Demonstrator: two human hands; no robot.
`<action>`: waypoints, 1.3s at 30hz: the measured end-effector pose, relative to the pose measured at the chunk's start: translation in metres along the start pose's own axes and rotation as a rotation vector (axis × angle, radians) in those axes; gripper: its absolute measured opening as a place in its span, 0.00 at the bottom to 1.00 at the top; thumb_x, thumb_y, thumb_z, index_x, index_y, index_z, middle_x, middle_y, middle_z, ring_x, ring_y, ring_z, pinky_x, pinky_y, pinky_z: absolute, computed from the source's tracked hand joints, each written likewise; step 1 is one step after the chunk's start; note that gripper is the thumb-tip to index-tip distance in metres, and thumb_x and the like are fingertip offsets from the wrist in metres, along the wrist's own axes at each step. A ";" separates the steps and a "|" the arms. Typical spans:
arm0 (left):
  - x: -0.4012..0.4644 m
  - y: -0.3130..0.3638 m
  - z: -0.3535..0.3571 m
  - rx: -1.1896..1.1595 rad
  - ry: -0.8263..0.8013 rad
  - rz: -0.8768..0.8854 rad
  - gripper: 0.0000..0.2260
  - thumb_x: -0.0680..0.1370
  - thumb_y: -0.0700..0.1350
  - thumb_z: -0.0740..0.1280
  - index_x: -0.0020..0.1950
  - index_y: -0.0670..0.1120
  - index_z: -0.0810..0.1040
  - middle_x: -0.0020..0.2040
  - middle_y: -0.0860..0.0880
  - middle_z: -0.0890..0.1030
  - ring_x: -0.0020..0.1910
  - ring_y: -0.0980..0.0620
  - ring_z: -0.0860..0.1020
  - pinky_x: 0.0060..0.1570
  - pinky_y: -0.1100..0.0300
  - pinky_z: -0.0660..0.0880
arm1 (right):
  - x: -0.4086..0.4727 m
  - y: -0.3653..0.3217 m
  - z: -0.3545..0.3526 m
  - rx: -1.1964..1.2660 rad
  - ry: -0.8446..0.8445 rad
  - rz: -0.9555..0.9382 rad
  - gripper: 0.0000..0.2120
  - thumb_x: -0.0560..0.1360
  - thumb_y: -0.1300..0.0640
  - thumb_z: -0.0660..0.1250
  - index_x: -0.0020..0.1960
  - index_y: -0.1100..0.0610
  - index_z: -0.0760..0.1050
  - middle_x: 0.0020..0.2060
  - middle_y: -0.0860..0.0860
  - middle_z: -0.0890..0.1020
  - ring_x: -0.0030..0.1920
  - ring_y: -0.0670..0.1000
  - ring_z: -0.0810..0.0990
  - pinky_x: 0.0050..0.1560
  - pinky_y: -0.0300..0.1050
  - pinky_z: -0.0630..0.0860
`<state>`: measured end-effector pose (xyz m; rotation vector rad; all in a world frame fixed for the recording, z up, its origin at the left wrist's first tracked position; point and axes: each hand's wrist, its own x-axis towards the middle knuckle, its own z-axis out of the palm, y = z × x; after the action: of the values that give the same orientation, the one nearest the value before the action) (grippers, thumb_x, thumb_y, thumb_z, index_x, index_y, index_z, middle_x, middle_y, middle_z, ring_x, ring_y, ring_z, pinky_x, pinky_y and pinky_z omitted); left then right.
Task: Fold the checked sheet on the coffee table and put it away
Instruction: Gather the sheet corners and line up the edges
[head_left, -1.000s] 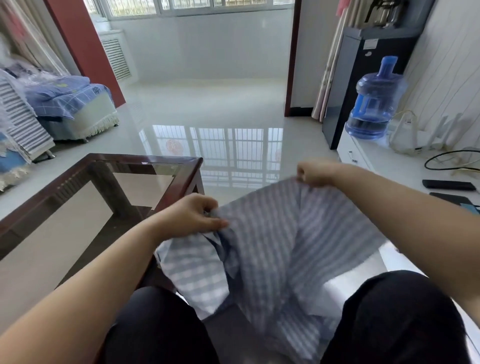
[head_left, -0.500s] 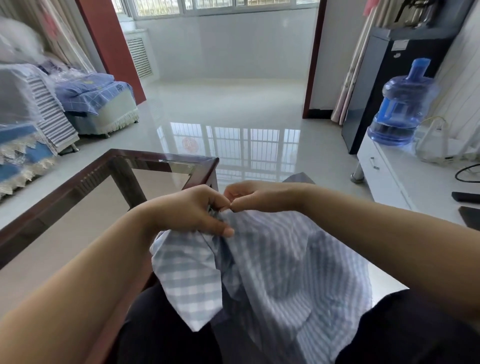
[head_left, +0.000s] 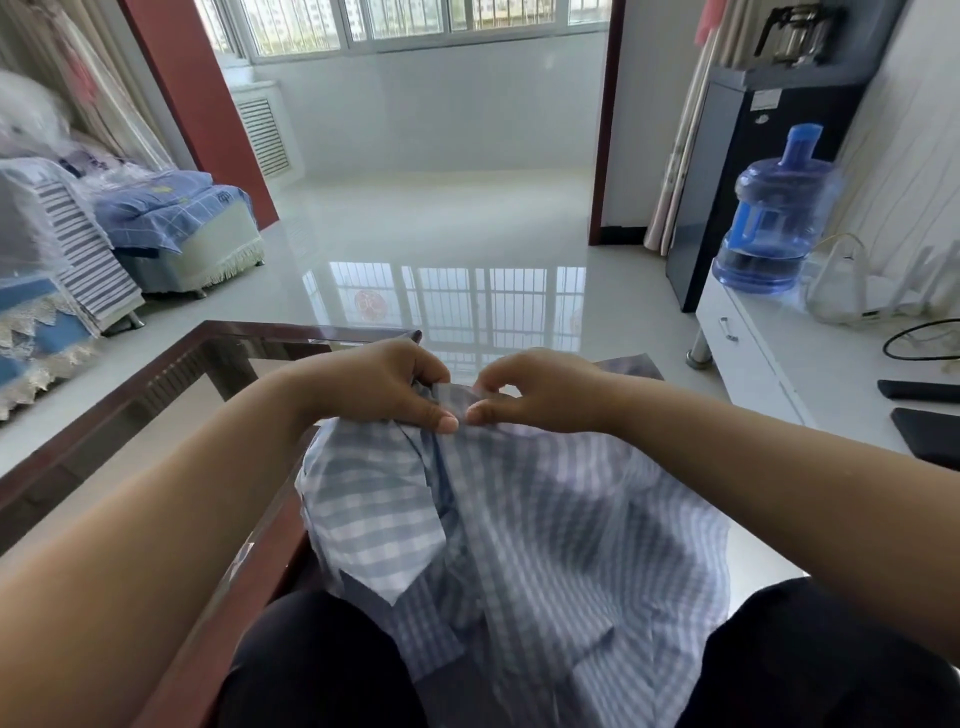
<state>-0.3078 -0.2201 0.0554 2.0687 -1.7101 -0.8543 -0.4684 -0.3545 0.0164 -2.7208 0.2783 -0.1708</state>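
Note:
The blue and white checked sheet (head_left: 545, 530) hangs bunched in front of me, draping down between my knees and over the near right corner of the glass-topped coffee table (head_left: 156, 395). My left hand (head_left: 384, 387) pinches the sheet's top edge. My right hand (head_left: 535, 389) is right beside it, thumb and fingers closed on the same edge, the two thumbs almost touching. A loose pointed flap of the sheet falls at lower left.
The dark wooden frame of the table runs along my left. A white low cabinet (head_left: 769, 364) on the right carries a blue water jug (head_left: 774, 218), cables and dark flat devices. Covered furniture (head_left: 176, 228) stands at the far left. Glossy tiled floor lies ahead.
My right hand has swung in from far right and met my left hand, bringing two parts of the sheet's top edge together. The view has tilted slightly upward.

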 end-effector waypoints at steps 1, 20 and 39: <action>0.002 0.002 0.000 0.014 0.001 0.000 0.13 0.68 0.53 0.76 0.40 0.45 0.81 0.33 0.51 0.76 0.34 0.56 0.74 0.40 0.58 0.72 | -0.004 0.001 0.000 -0.004 0.052 -0.007 0.19 0.74 0.37 0.62 0.45 0.53 0.78 0.45 0.47 0.80 0.45 0.49 0.77 0.47 0.51 0.75; 0.007 0.042 0.028 0.066 0.018 0.034 0.12 0.70 0.51 0.76 0.32 0.51 0.76 0.27 0.56 0.72 0.34 0.53 0.77 0.38 0.57 0.74 | -0.036 0.016 0.001 0.332 -0.092 0.063 0.10 0.76 0.44 0.64 0.54 0.48 0.73 0.52 0.45 0.72 0.54 0.46 0.74 0.58 0.42 0.72; 0.003 0.035 0.043 -0.042 0.001 0.141 0.09 0.69 0.46 0.77 0.33 0.57 0.80 0.27 0.56 0.72 0.30 0.58 0.70 0.32 0.67 0.68 | -0.046 0.015 0.015 0.395 -0.142 -0.008 0.11 0.80 0.44 0.58 0.53 0.49 0.75 0.56 0.41 0.70 0.59 0.43 0.71 0.66 0.45 0.66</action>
<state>-0.3618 -0.2256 0.0423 1.8952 -1.7973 -0.8382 -0.5134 -0.3520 -0.0067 -2.3281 0.1714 -0.0290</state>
